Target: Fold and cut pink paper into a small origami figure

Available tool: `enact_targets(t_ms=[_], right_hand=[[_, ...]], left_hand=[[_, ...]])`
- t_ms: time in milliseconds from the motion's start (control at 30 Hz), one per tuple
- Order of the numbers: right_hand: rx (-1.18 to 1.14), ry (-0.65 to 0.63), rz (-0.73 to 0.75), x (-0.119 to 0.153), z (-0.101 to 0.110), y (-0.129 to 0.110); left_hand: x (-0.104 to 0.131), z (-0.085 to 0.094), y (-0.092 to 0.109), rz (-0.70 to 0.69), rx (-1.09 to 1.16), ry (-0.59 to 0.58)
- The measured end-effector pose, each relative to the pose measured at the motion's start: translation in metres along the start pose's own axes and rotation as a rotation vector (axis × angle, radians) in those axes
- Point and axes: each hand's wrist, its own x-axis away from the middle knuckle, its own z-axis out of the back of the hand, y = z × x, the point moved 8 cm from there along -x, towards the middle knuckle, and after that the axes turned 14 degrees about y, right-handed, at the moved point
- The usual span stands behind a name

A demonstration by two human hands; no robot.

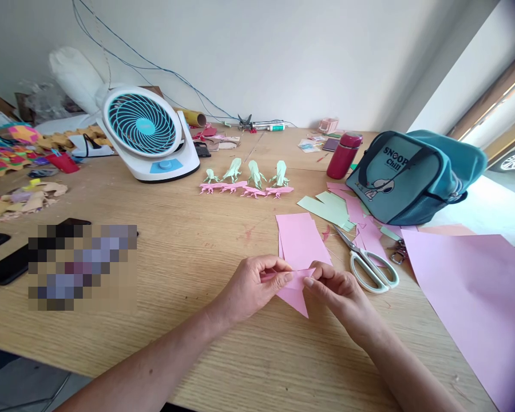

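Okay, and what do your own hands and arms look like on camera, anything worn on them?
Both the left hand and the right hand are ungloved. I see no watch or bracelet at either wrist, and no ring on the fingers that show. No sleeve shows on the left forearm or right forearm.

The left hand (257,286) and the right hand (341,294) were bare, with slim fingers and short thumbnails. Both forearms were bare too, smooth and slender, each narrowing toward the wrist and widening toward the elbow. The left forearm (154,360) carried a small, round dark spot (150,371) partway along its inner side, plus fainter, smaller specks.
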Motion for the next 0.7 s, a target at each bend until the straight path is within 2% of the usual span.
enact_targets(t_ms=[67, 133, 200, 267, 467, 600, 700], right_hand=[[-0.054, 0.067, -0.007, -0.002, 0.006, 0.0], [-0.1, 0.103, -0.015, -0.003, 0.008, 0.002], [-0.112, 0.102, -0.03, -0.004, 0.007, 0.005], [-0.101, 0.093, -0.039, -0.003, 0.005, 0.007], [-0.121, 0.05, -0.033, -0.003, -0.002, 0.004], [-0.107, 0.044, -0.019, -0.004, -0.001, 0.005], [-0.072, 0.03, -0.003, -0.003, -0.002, 0.006]], left_hand=[[-0.002, 0.004, -0.004, 0.046, 0.067, 0.034], [-0.004, 0.004, -0.014, 0.165, 0.157, 0.048], [-0.004, 0.004, -0.026, 0.306, 0.262, 0.07], [-0.005, 0.006, -0.032, 0.369, 0.337, 0.121], [-0.009, 0.016, -0.024, 0.279, 0.322, 0.205], [-0.009, 0.019, -0.016, 0.195, 0.208, 0.201], [-0.009, 0.018, -0.013, 0.171, 0.201, 0.187]])
